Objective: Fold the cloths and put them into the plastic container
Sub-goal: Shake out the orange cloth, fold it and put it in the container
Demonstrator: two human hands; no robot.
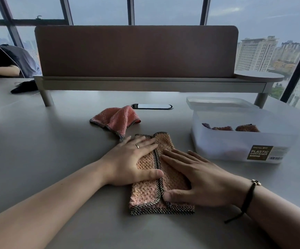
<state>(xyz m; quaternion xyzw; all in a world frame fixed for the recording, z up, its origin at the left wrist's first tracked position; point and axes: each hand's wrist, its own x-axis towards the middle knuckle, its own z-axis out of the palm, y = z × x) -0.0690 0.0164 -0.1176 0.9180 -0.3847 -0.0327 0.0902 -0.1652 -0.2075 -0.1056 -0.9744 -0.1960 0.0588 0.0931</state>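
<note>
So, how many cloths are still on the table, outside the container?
2: a folded peach waffle cloth under both hands, and a crumpled pink cloth behind it. Others lie in the container, partly hidden.

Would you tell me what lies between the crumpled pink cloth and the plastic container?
Only bare table, as the head view shows; the folded cloth lies nearer, under both hands.
</note>
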